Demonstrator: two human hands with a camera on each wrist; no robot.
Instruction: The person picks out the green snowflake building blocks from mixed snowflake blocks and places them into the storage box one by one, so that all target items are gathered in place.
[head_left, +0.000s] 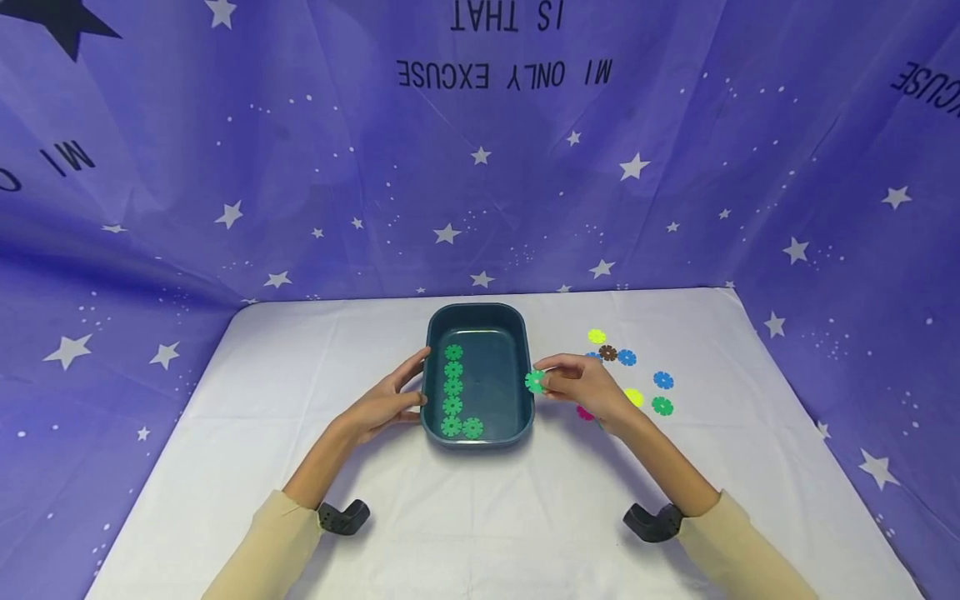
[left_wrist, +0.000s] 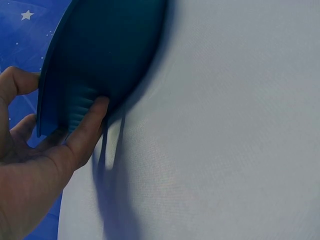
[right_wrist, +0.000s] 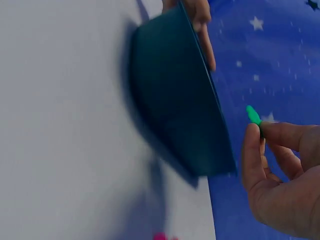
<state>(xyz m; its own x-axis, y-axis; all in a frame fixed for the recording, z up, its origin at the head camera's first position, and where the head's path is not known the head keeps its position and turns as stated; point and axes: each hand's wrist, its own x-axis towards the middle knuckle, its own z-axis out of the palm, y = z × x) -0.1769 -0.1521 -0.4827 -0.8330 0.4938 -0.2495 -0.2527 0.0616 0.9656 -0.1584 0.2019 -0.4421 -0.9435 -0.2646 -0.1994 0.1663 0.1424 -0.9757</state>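
Observation:
A dark teal rectangular tray [head_left: 477, 446] stands on the table, with several green snowflake-shaped plastic discs [head_left: 453, 387] lying inside it. They form a column along its left side, with one more disc [head_left: 472, 428] beside the lowest. My left hand [head_left: 381, 407] holds the tray's left side, one finger against the outer wall [left_wrist: 120, 55] and others at the rim. Between thumb and finger, my right hand [head_left: 587, 388] pinches a green snowflake disc [head_left: 534, 382] by the tray's right rim. The right wrist view shows this disc [right_wrist: 253, 114] edge-on, above rim level.
Right of the tray lie loose snowflake discs: yellow [head_left: 596, 336], brown [head_left: 607, 353], blue [head_left: 663, 380], green [head_left: 662, 406] and a partly hidden pink one [head_left: 584, 412]. A white cloth [head_left: 480, 525] covers the table. A purple starry curtain [head_left: 480, 192] surrounds its back and sides.

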